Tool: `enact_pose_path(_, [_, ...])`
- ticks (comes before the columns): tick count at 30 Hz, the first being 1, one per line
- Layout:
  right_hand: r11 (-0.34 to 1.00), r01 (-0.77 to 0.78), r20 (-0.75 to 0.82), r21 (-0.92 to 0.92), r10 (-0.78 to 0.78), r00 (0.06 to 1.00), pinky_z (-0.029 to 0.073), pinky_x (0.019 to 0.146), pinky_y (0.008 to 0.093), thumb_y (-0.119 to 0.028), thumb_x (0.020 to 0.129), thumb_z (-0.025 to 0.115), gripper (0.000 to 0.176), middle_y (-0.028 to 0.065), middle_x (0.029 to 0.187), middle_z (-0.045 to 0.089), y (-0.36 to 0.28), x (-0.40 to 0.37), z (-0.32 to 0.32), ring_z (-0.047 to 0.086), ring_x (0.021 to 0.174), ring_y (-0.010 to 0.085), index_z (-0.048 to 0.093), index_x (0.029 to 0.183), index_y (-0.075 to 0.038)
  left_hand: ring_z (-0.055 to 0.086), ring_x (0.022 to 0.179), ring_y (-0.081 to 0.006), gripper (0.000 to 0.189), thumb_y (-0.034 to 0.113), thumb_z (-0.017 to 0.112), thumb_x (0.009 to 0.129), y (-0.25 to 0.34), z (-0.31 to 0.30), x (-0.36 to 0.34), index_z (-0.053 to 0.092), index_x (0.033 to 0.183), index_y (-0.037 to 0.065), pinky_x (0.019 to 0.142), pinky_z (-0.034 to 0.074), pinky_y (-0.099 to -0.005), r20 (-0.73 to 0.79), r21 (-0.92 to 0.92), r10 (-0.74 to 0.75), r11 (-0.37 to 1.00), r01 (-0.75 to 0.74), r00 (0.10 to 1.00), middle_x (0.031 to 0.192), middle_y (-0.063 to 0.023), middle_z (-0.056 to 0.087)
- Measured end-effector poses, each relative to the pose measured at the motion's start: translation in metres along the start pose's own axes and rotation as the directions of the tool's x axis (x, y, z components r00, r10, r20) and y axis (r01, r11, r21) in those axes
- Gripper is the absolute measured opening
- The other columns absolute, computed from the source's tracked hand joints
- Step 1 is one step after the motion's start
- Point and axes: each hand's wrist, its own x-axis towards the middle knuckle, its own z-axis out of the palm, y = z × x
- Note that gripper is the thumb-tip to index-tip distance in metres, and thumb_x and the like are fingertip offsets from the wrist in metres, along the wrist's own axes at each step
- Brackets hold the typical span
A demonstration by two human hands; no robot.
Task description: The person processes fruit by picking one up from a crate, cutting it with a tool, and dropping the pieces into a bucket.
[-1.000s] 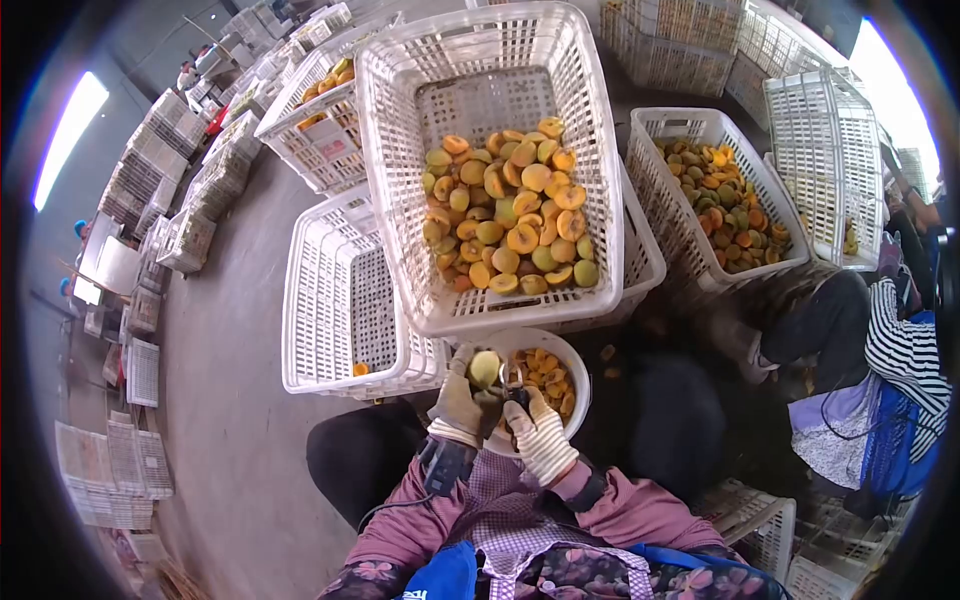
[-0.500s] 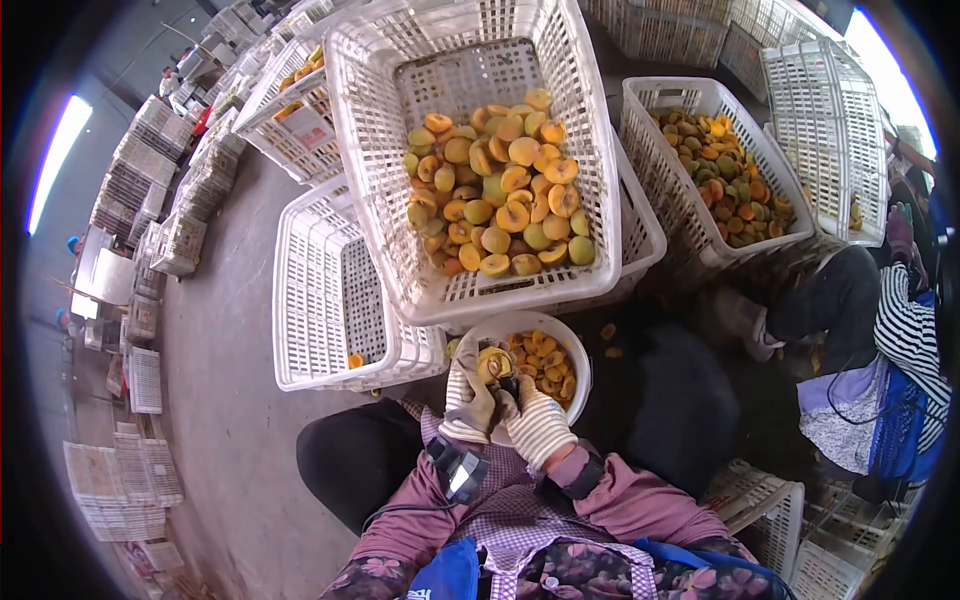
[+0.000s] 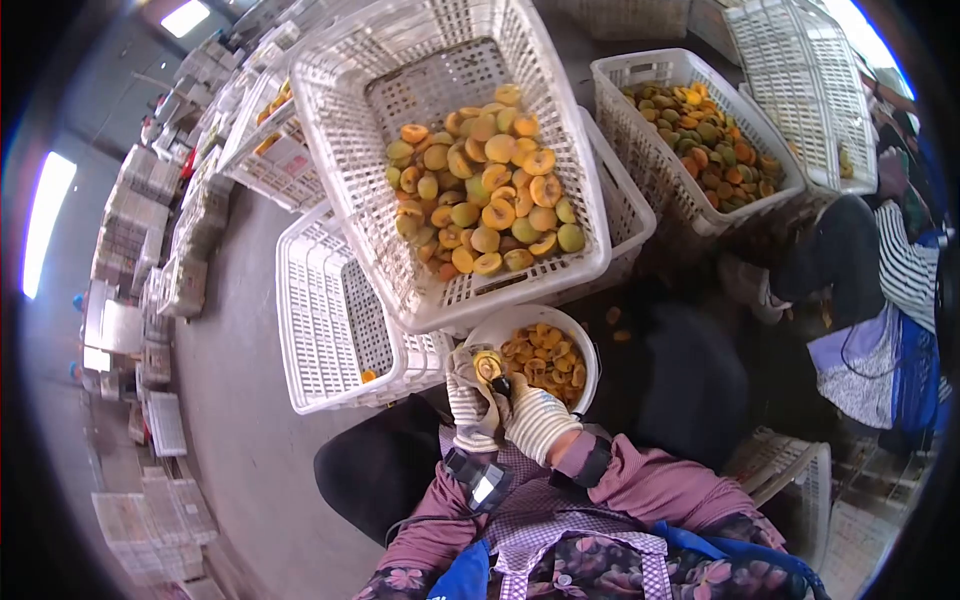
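My left hand, in a soiled striped glove, is closed round a halved yellow fruit with its cut face up. My right hand, in a striped glove, grips a small tool with a dark handle, whose tip is at the fruit. Just beyond both hands stands a white bucket holding orange fruit pieces. Above it, a large white crate is tilted towards me, with many halved fruits inside.
A low white crate at left holds one fruit piece. Another fruit-filled crate stands at upper right. A co-worker's striped sleeve and dark-clad leg are at right. Stacked crates line the far left.
The view has shifted and turned slightly, so the crates sit further left and higher. The fruit's cut face now shows more clearly, with the tool at its edge. Both hands keep their holds.
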Motion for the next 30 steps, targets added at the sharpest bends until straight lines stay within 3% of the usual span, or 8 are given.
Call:
enact_pose_path(4, [0.997, 0.065, -0.004, -0.044, -0.065, 0.998, 0.047, 0.065, 0.0477, -0.031, 0.088, 0.043, 0.037, 0.0258, 0.073, 0.060, 0.004, -0.002, 0.005, 0.060, 0.073, 0.0409, 0.044, 0.107, 0.001, 0.048, 0.107, -0.0353, 0.040, 0.016, 0.037, 0.085, -0.013, -0.003, -0.012, 0.044, 0.119, -0.003, 0.100, 0.028, -0.0448, 0.188, -0.180, -0.137, 0.969, 0.171, 0.973, 0.113, -0.0186, 0.052])
enact_pose_path(10, [0.984, 0.131, -0.140, -0.121, -0.147, 0.979, 0.047, 0.063, 0.0475, -0.031, 0.087, 0.045, 0.035, 0.0245, 0.072, 0.060, -0.009, -0.014, 0.005, 0.060, 0.070, 0.0402, 0.046, 0.103, 0.000, 0.049, 0.111, -0.0243, 0.041, 0.018, 0.028, 0.097, -0.014, 0.008, -0.015, 0.033, 0.130, -0.005, 0.092, 0.040, -0.0309, 0.384, -0.823, -0.547, 0.163, 0.544, 0.744, 0.120, -0.0187, 0.049])
enact_pose_path(14, [0.981, 0.065, -0.048, -0.183, -0.075, 0.996, 0.047, 0.064, 0.0474, -0.031, 0.086, 0.046, 0.035, 0.0239, 0.073, 0.060, -0.016, -0.012, 0.002, 0.060, 0.072, 0.0400, 0.047, 0.104, 0.000, 0.056, 0.098, -0.0201, 0.036, 0.023, 0.028, 0.099, -0.008, 0.007, -0.017, 0.044, 0.119, -0.002, 0.083, 0.047, -0.0283, 0.262, -0.891, -0.574, 0.165, 0.423, 0.775, 0.110, -0.0138, 0.056])
enact_pose_path(19, [0.989, 0.042, -0.037, -0.141, -0.047, 0.998, 0.047, 0.067, 0.0468, -0.032, 0.087, 0.044, 0.037, 0.0258, 0.077, 0.060, -0.015, -0.012, 0.006, 0.061, 0.078, 0.0400, 0.047, 0.105, 0.000, 0.041, 0.120, -0.0298, 0.046, 0.015, 0.038, 0.087, -0.011, -0.006, -0.021, 0.034, 0.127, -0.008, 0.106, 0.026, -0.0419, 0.083, 0.069, -0.132, 0.990, 0.126, 0.988, 0.124, -0.0182, 0.046])
enact_pose_path(23, [0.999, 0.028, 0.035, -0.033, -0.027, 0.999, 0.047, 0.066, 0.0454, -0.030, 0.087, 0.046, 0.035, 0.0267, 0.078, 0.060, 0.001, -0.001, 0.022, 0.060, 0.078, 0.0407, 0.048, 0.103, 0.001, 0.048, 0.110, -0.0251, 0.040, 0.015, 0.037, 0.088, 0.001, -0.018, -0.007, 0.039, 0.124, -0.003, 0.103, 0.030, -0.0397, 0.033, -0.119, -0.061, 0.991, 0.065, 0.998, 0.116, -0.0140, 0.052])
enact_pose_path(24, [0.997, 0.073, 0.034, 0.000, -0.073, 0.997, 0.047, 0.063, 0.0452, -0.027, 0.087, 0.049, 0.032, 0.0263, 0.076, 0.059, 0.006, 0.002, 0.025, 0.059, 0.075, 0.0413, 0.048, 0.104, 0.000, 0.051, 0.106, -0.0203, 0.035, 0.017, 0.035, 0.092, -0.007, -0.014, -0.005, 0.043, 0.121, -0.001, 0.102, 0.031, -0.0370, 0.252, -0.554, -0.343, 0.715, 0.426, 0.905, 0.112, -0.0113, 0.055])
enact_pose_path(28, [0.999, 0.020, 0.183, 0.034, -0.026, 0.983, 0.047, 0.064, 0.0440, -0.028, 0.087, 0.048, 0.033, 0.0261, 0.077, 0.059, -0.015, -0.008, -0.004, 0.059, 0.076, 0.0409, 0.050, 0.100, 0.002, 0.054, 0.073, -0.0197, 0.033, 0.032, 0.039, 0.094, 0.030, -0.033, 0.026, 0.049, 0.082, 0.003, 0.071, 0.045, -0.0310, 0.323, -0.929, -0.648, -0.079, 0.361, 0.690, 0.075, -0.0090, 0.055])
enact_pose_path(30, [0.995, 0.067, 0.139, -0.067, -0.057, 0.989, 0.048, 0.065, 0.0445, -0.030, 0.087, 0.048, 0.036, 0.0269, 0.079, 0.060, -0.011, -0.010, -0.002, 0.060, 0.077, 0.0405, 0.050, 0.100, 0.003, 0.054, 0.074, -0.0190, 0.033, 0.034, 0.039, 0.095, 0.019, -0.024, 0.016, 0.046, 0.082, 0.004, 0.071, 0.045, -0.0310, 0.209, -0.917, -0.580, 0.163, 0.363, 0.787, 0.076, -0.0101, 0.054])
